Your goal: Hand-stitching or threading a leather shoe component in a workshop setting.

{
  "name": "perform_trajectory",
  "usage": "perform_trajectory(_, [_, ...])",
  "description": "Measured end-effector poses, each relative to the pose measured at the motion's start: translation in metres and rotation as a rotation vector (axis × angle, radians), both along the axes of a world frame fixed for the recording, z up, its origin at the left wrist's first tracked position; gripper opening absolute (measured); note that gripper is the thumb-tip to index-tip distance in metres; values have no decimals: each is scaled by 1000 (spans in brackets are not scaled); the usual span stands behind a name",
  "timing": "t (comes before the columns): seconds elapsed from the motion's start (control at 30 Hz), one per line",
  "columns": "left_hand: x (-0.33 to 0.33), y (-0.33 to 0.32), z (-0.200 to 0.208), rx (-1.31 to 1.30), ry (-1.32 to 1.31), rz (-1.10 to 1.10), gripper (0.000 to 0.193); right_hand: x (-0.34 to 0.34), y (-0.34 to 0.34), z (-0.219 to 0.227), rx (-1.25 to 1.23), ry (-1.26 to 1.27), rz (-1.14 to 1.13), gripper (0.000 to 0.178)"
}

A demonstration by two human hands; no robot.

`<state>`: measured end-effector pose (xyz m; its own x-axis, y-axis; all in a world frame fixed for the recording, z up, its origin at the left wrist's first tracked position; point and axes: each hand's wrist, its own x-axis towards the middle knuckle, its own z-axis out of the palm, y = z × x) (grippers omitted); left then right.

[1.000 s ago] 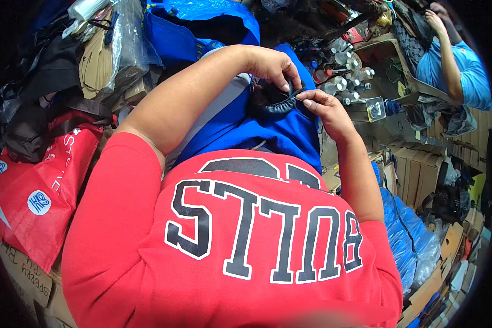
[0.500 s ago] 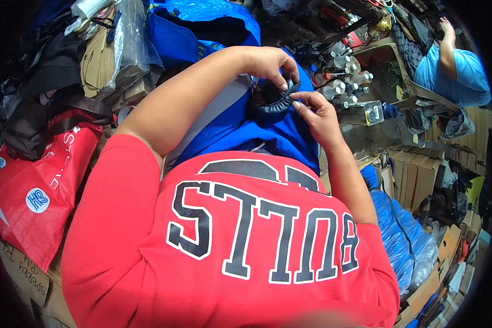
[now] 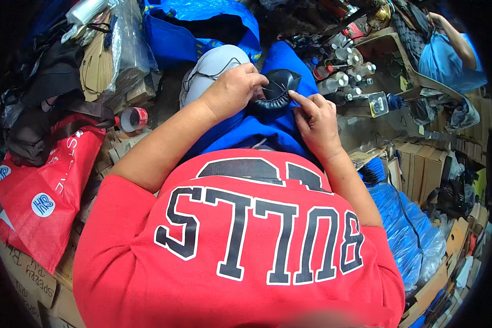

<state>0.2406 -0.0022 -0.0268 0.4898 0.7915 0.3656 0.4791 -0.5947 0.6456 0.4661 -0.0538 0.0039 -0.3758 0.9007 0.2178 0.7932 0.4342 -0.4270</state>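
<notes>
A black leather shoe upper (image 3: 281, 85), puckered with stitches along its curved edge, rests on my blue-clad lap between my thighs. My left hand (image 3: 236, 90) is closed in a pinch at its left side, on what looks like black thread (image 3: 216, 75). Loops of this thread hang over my grey-covered left knee. A thin strand also crosses the leather; any needle is too small to make out. On the right, my right hand (image 3: 318, 121) has its fingers bent, the index fingertip against the leather's right edge and the thumb just below.
Several clear bottles (image 3: 341, 82) stand beyond my right knee. A blue bag (image 3: 202, 27) gapes ahead, and a red bag (image 3: 44, 191) lies at left near a bottle (image 3: 132, 119). Cardboard (image 3: 421, 169) and blue plastic (image 3: 402, 235) are stacked at right. Another person's arm (image 3: 459, 41) shows far right.
My left hand has drawn back left and lower, away from the leather, uncovering its top and my grey knee. The right hand has shifted slightly down and stays at the edge.
</notes>
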Motion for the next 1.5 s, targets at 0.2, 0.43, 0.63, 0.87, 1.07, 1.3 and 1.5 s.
perform_trajectory(0.2, [-1,-3,6,10,215,-38,12,-3,-4,1,18,-2,-11,34])
perform_trajectory(0.43, [7,1,14,-212,-173,30,24,6,3,0,-162,95,-56,32])
perform_trajectory(0.63, [4,16,0,-210,-95,-68,34,24,32,3,-565,339,-13,26])
perform_trajectory(0.87, [7,17,-2,-184,-72,-64,35,27,43,6,-581,308,29,29])
perform_trajectory(1.07, [7,18,-1,-172,-77,-98,31,27,43,5,-599,326,1,25])
perform_trajectory(1.3, [18,28,-1,-401,-96,-167,21,34,48,-2,-740,416,18,23])
perform_trajectory(1.5, [24,38,4,-808,-159,-245,17,35,51,-10,-746,501,79,24])
